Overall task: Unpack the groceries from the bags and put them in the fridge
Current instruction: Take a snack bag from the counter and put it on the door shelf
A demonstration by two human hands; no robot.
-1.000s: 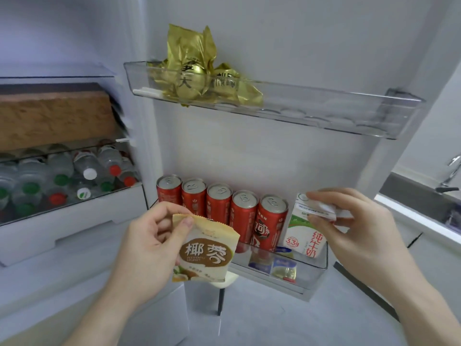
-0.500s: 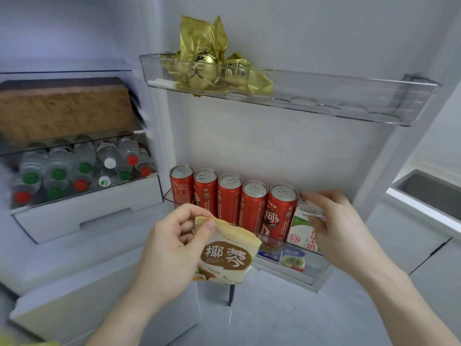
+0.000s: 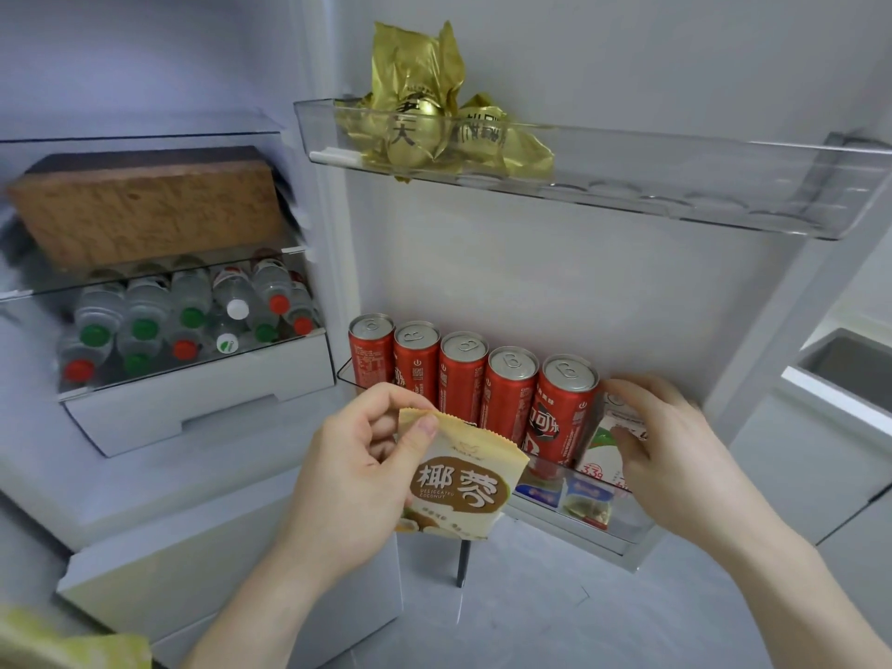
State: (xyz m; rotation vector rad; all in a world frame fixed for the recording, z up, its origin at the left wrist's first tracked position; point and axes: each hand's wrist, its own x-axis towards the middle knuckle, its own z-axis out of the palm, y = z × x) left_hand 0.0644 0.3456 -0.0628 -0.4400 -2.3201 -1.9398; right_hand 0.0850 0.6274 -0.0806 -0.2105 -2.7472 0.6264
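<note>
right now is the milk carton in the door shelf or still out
In: the milk carton stands in the lower door shelf beside the cans, right hand gripping it.

- the lower door shelf (image 3: 622, 533) carries five red cans (image 3: 475, 383) in a row from its left end, and a white milk carton (image 3: 603, 451) just beside the rightmost can.
- the upper door shelf (image 3: 724, 185) carries gold foil packets (image 3: 425, 132) at its left end.
- the drawer (image 3: 193, 398) inside the fridge holds water bottles (image 3: 188, 316) lying on their sides.
- the glass shelf (image 3: 29, 289) above the drawer bears a brown block (image 3: 145, 210).

Glossy metal cans (image 3: 511, 393); clear plastic door shelf (image 3: 627, 185); crinkled gold foil wrappers (image 3: 415, 89).
</note>
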